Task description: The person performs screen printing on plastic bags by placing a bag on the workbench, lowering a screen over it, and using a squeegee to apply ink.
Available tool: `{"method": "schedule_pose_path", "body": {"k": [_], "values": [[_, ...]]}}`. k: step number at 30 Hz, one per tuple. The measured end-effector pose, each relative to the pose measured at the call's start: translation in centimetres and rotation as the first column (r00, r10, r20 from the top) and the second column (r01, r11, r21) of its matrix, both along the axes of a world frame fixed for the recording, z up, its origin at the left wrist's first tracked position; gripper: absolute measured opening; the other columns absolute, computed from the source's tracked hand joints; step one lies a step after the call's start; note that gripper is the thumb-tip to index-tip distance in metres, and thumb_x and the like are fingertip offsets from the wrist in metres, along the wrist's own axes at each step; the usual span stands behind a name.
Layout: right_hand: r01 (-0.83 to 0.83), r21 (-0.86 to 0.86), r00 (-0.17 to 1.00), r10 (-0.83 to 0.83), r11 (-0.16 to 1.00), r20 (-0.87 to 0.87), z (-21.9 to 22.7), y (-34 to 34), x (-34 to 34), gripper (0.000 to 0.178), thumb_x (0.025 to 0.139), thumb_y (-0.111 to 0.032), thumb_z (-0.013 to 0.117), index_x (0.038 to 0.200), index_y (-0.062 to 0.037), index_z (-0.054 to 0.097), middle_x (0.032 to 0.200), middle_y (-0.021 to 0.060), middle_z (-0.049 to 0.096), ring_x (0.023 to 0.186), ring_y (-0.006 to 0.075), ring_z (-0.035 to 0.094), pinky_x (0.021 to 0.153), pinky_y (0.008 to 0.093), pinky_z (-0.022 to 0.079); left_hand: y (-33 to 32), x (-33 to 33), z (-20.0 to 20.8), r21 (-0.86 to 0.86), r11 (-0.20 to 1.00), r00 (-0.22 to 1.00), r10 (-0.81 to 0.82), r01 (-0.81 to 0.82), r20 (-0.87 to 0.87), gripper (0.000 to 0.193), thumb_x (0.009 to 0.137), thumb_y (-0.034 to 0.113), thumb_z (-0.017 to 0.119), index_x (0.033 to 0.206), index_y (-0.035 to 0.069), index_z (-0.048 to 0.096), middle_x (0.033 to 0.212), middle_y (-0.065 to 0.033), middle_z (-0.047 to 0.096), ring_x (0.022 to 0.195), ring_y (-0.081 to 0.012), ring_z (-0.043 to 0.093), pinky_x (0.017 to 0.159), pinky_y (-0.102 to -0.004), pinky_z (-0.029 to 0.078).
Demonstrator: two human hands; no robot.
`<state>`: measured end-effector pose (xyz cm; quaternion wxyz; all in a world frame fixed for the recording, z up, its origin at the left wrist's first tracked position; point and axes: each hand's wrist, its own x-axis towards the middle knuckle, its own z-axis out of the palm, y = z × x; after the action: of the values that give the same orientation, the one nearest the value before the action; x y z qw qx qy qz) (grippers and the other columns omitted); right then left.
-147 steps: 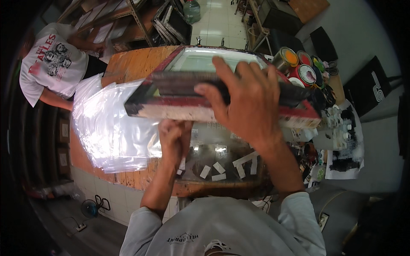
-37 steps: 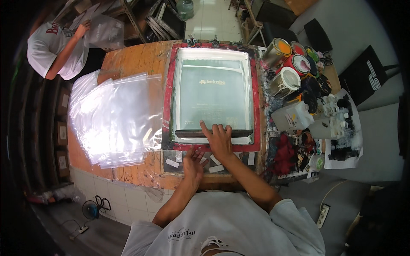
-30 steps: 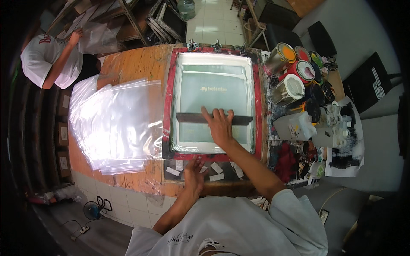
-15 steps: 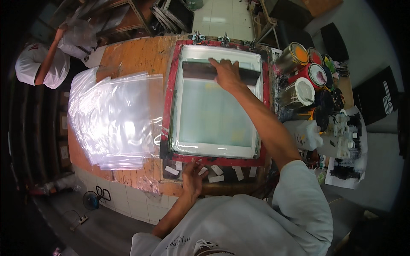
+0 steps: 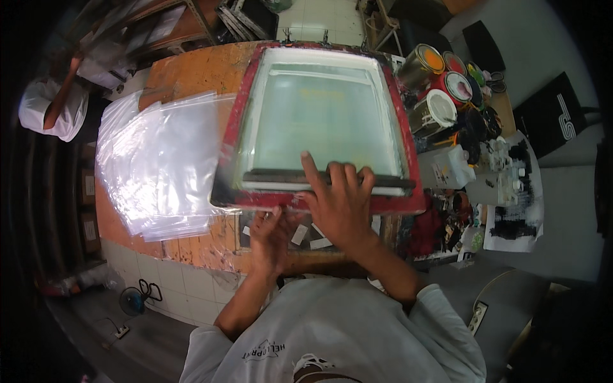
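Observation:
A screen-printing frame (image 5: pixel 237 121) with red rails and pale green mesh lies before me, its near edge raised off the table and its far edge at the clamps. My right hand (image 5: pixel 341 207) grips a long dark squeegee (image 5: pixel 271 175) lying crosswise at the near end of the mesh; its index finger points forward over the mesh. My left hand (image 5: pixel 269 239) holds the near rail of the frame from below, its fingertips at the edge. Part of the grip is hidden under the rail. Small white pieces (image 5: pixel 298 234) lie on the dark base beneath.
Clear plastic bags (image 5: pixel 166 159) are fanned out on the wooden table (image 5: pixel 185 70) at left. Paint cans (image 5: pixel 434 108), plastic bottles (image 5: pixel 447 166) and an ink-smeared sheet (image 5: pixel 517 223) stand or lie at right. A fan (image 5: pixel 133 300) is on the floor. Another person (image 5: pixel 54 108) works at far left.
The squeegee has come from the far end of the mesh to the near end with my right hand. The frame's near edge has risen, with my left hand at it.

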<state>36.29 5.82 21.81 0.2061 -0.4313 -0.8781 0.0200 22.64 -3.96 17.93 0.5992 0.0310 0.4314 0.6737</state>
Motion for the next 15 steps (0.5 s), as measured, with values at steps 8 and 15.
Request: {"method": "schedule_pose_path", "body": {"k": [8, 15], "values": [[-0.022, 0.296, 0.994, 0.052, 0.955, -0.094, 12.1, 11.3, -1.2, 0.049, 0.092, -0.053, 0.071, 0.109, -0.0077, 0.074, 0.09, 0.0141, 0.069, 0.092, 0.0319, 0.066, 0.08, 0.0468, 0.046, 10.8, -4.6, 4.4, 0.596, 0.797, 0.972, 0.052, 0.097, -0.228, 0.031, 0.098, 0.018, 0.061, 0.124, 0.002, 0.064, 0.115, -0.0125, 0.071, 0.118, -0.0297, 0.064, 0.107, -0.0478, 0.047], [-0.136, -0.054, 0.986, 0.13, 0.989, -0.105, 18.0, 19.4, -1.6, 0.054, 0.098, -0.055, 0.062, 0.114, -0.0042, 0.074, 0.104, 0.0162, 0.074, 0.102, 0.0311, 0.07, 0.09, 0.0416, 0.051, 31.8, -10.0, -11.4, -0.117, 0.992, 0.145, -0.122, 0.04, -0.982, 0.043, 0.101, 0.042, 0.059, 0.134, 0.016, 0.071, 0.13, -0.0101, 0.069, 0.126, -0.0284, 0.056, 0.109, -0.0506, 0.039]]}}
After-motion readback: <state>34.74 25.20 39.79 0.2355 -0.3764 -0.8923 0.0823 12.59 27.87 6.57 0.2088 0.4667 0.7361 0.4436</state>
